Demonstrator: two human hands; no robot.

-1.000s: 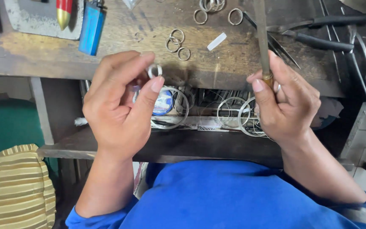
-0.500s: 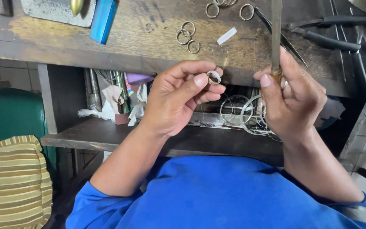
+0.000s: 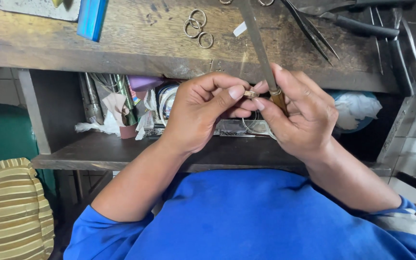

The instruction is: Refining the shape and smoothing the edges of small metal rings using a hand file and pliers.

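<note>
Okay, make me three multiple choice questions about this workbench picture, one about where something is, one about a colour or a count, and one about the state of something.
1. Where do the three loose metal rings lie?
A. on the lower shelf
B. on the wooden benchtop
C. on the striped cushion

2. What colour is the flat rectangular object on the benchtop at upper left?
A. red
B. yellow
C. blue

3. How is the small ring held?
A. pinched between the fingertips of the left hand
B. lying free on the shelf
C. hanging on the pliers

Answers:
1 B: the rings rest on the benchtop above the hands.
2 C: its surface is bright blue.
3 A: the left thumb and forefinger close on it, while the right hand grips a file with a wooden handle.
</note>
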